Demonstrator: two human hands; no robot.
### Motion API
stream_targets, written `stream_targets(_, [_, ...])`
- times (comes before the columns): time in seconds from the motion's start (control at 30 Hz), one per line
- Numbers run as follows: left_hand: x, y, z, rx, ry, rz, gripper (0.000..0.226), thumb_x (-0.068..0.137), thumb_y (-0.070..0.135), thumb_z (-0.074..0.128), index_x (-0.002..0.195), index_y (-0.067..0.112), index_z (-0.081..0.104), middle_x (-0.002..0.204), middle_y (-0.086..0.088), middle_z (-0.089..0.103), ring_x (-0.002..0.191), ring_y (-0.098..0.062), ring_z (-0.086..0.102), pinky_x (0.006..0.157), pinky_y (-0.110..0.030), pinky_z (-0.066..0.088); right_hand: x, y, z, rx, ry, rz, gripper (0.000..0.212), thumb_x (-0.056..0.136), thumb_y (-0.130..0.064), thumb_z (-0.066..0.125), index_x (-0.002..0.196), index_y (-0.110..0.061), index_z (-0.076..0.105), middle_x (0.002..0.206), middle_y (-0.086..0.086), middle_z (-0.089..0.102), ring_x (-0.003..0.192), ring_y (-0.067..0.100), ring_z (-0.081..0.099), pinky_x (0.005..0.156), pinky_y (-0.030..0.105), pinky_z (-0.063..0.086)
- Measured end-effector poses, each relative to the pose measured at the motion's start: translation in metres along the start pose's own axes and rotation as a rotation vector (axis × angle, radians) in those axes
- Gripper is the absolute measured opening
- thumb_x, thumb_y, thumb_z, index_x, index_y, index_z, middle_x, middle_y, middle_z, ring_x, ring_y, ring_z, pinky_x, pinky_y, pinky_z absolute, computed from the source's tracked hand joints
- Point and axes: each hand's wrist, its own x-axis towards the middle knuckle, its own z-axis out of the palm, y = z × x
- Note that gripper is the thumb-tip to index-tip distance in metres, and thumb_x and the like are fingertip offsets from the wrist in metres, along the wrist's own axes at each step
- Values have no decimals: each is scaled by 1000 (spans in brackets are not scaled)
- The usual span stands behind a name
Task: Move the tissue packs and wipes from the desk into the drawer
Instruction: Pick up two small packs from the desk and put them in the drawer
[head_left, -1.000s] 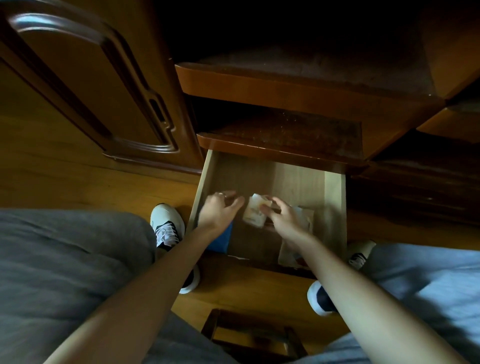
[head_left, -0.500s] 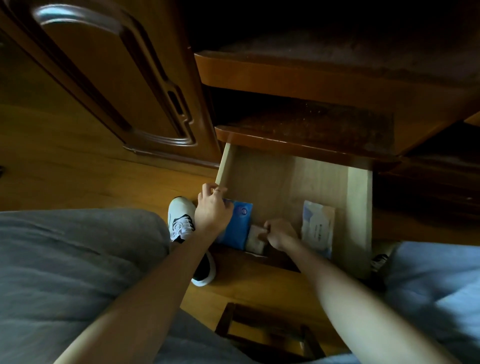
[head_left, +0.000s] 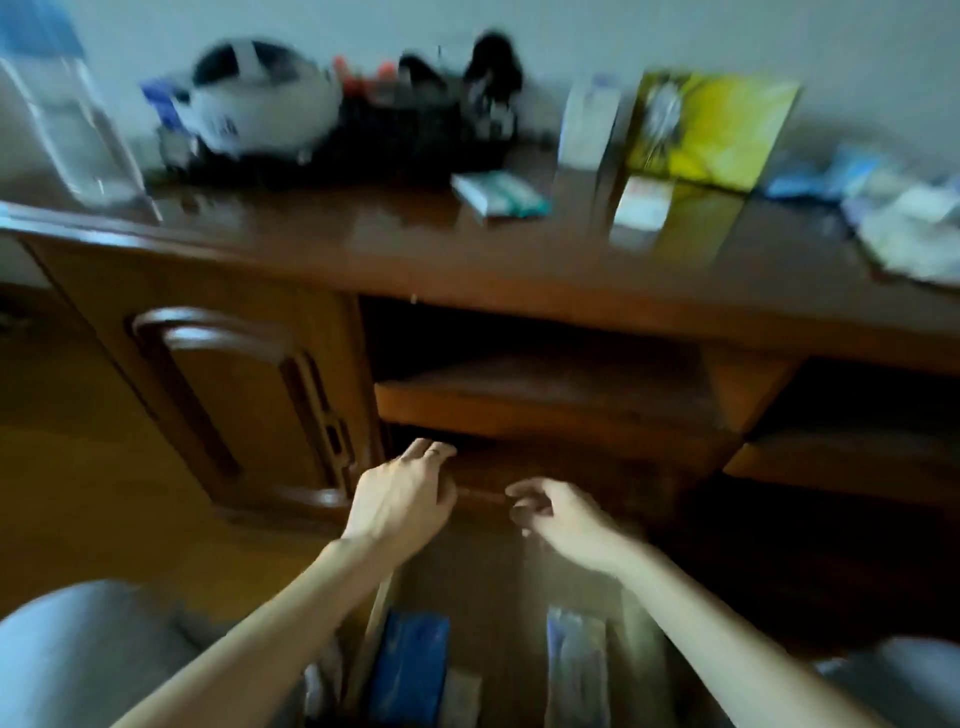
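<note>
- A glossy dark-brown wooden desk (head_left: 467, 260) stands against a pale wall; the picture is motion-blurred.
- A heap of white and pale-blue tissue packs (head_left: 893, 213) lies at the desktop's right edge, and a white-and-teal flat pack (head_left: 498, 193) near its middle.
- The pale wooden drawer (head_left: 379, 613) stands open below, holding a blue pack (head_left: 410, 660) and a clear wipes pack (head_left: 574, 670).
- Risk: reaching up blind could knock the clear plastic bottle (head_left: 72, 124) at the left edge, or a knee could bump the drawer.
- The left hand (head_left: 402, 499) hangs empty, fingers loosely bent; the right hand (head_left: 558, 512) too, both raised above the drawer.
</note>
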Motion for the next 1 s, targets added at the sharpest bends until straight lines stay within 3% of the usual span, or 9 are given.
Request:
stream_targets(0.13, [60, 33, -122, -96, 591, 324, 20, 95, 30, 52, 105, 27, 70, 98, 14, 67, 77, -5, 63, 55, -15, 42, -41, -108, -99, 24, 117, -345, 18, 92, -37, 65, 108, -44, 70, 97, -9, 77, 72, 11, 72, 52, 15, 47])
stream_targets(0.23, [112, 53, -191, -160, 785, 354, 14, 90, 26, 56, 96, 27, 69, 92, 11, 67, 77, -8, 62, 54, -26, 45, -60, -174, -157, 13, 255, -535, 15, 93, -37, 63, 104, -38, 72, 91, -6, 78, 59, 13, 67, 50, 11, 43])
stream_targets(0.33, [168, 61, -215, -191, 686, 184, 18, 86, 31, 58, 102, 29, 68, 99, 10, 67, 89, -14, 63, 62, -27, 44, -45, -211, -197, -146, 411, -595, 15, 91, -42, 59, 101, -41, 71, 87, -18, 76, 64, 6, 70, 58, 18, 49])
stream_targets(0.47, [228, 54, -196, -143, 239, 46, 48, 85, 44, 63, 131, 31, 56, 130, 0, 55, 121, -21, 48, 90, -36, 46, 12, -219, -233, -469, 559, -368, 33, 90, -47, 61, 123, -43, 61, 115, -21, 65, 109, 9, 63, 87, 36, 53])
stream_targets(0.57, [248, 51, -161, -136, 26, 59, 64, 88, 58, 55, 146, 34, 43, 151, 0, 38, 138, -25, 33, 109, -44, 36, 54, -198, -246, -646, 559, -175, 63, 94, -57, 54, 151, -36, 37, 159, -2, 34, 145, 26, 33, 105, 48, 42])
stream_targets(0.67, [260, 50, -137, -48, -27, 91, 66, 90, 66, 43, 148, 34, 39, 156, 0, 33, 144, -26, 27, 115, -45, 27, 84, -169, -244, -626, 542, -79, 57, 98, -63, 43, 149, -37, 39, 167, -1, 18, 154, 25, 10, 119, 52, 23])
stream_targets(0.83, [270, 49, -135, -25, 70, 105, 54, 86, 70, 45, 126, 33, 49, 127, -1, 47, 123, -27, 43, 96, -42, 44, 94, -157, -244, -621, 698, -153, 32, 100, -49, 48, 127, -35, 58, 143, -4, 43, 139, 21, 33, 98, 40, 43])
stream_targets(0.93, [272, 51, -136, -5, 94, 113, 58, 85, 73, 46, 130, 37, 51, 120, -1, 43, 118, -26, 42, 88, -41, 47, 91, -156, -243, -642, 790, -158, 34, 98, -40, 53, 131, -32, 58, 137, -3, 47, 131, 21, 41, 82, 34, 47])
stream_targets(1.0, [270, 52, -136, -23, 102, 108, 58, 84, 73, 46, 130, 40, 57, 116, 0, 42, 117, -24, 41, 84, -39, 47, 89, -157, -240, -644, 803, -138, 42, 97, -38, 54, 139, -31, 53, 144, 2, 44, 134, 25, 40, 84, 37, 50])
